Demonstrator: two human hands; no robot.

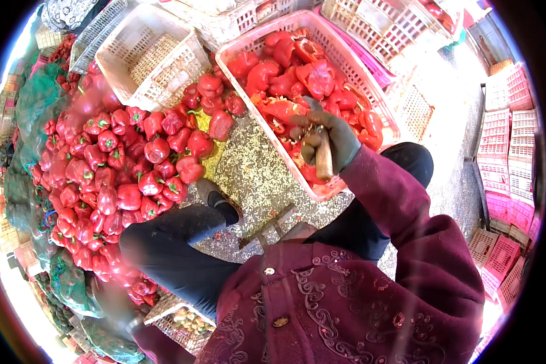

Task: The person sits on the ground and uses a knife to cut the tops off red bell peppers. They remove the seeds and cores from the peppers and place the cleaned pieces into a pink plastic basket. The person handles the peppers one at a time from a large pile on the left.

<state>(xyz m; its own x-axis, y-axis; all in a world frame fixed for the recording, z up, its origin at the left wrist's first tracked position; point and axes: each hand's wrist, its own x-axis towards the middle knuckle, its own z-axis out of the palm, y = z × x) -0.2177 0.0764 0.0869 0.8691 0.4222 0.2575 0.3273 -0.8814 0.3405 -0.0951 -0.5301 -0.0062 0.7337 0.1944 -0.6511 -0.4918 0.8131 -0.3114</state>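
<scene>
My right hand (325, 141), in a grey-green work glove, is closed around a wooden tool handle (324, 157). The tool's working end is hidden by the fingers. This hand is above a pink plastic crate (250, 111) of cut red bell pepper pieces (316, 77). A split pepper (280, 108) with seeds showing is just beyond the fingers; whether they touch it I cannot tell. At the lower left, my left hand (116, 302) is a gloved blur beside the large heap of whole red bell peppers (107, 177). What it may hold cannot be made out.
A white plastic crate (175, 75) stands tilted behind the heap. Pale seeds cover the floor (255, 159) between my legs. Below my left thigh is a crate of pepper scraps (189, 321). Green mesh sacks (41, 104) line the left; stacked crates (509, 150) stand at right.
</scene>
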